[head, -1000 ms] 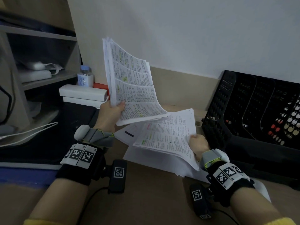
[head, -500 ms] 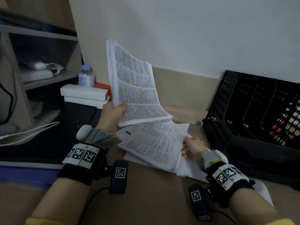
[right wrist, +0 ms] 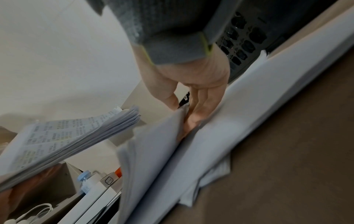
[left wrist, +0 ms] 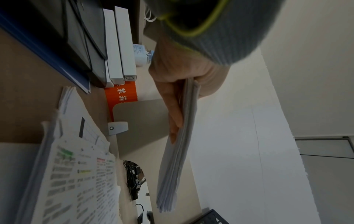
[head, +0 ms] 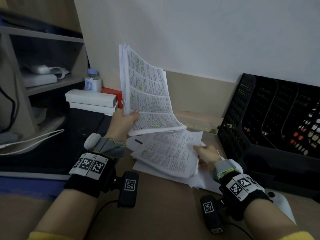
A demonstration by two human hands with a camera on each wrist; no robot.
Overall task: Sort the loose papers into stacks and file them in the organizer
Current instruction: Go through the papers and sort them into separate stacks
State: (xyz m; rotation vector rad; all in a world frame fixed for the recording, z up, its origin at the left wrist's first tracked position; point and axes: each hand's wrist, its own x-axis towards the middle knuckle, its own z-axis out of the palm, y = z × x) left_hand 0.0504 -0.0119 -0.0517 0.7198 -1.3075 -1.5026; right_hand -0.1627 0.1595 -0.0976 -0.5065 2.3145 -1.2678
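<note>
My left hand (head: 124, 122) grips a thick stack of printed sheets (head: 147, 94) by its lower left corner and holds it upright above the desk; the left wrist view shows the left hand (left wrist: 178, 84) with thumb and fingers clamped on the stack's edge (left wrist: 178, 151). Below it a loose pile of papers (head: 166, 153) lies on the desk. My right hand (head: 206, 153) pinches the right edge of the pile's top sheets (right wrist: 153, 151), thumb above and fingers under them, as the right wrist view shows the hand (right wrist: 191, 94). The black mesh organizer (head: 277, 118) stands to the right, its slots facing me.
Two stacked white boxes (head: 90, 99), a small labelled bottle (head: 92, 82) and an orange box (head: 112, 96) sit at the back left beside a shelf unit (head: 43, 58). A white cable (head: 34, 141) crosses a dark mat. A white object (head: 280, 203) lies by my right wrist.
The sheets pinched in my right hand have come down from a raised, fanned position to lie almost flat on the pile. The left hand's stack has barely moved.
</note>
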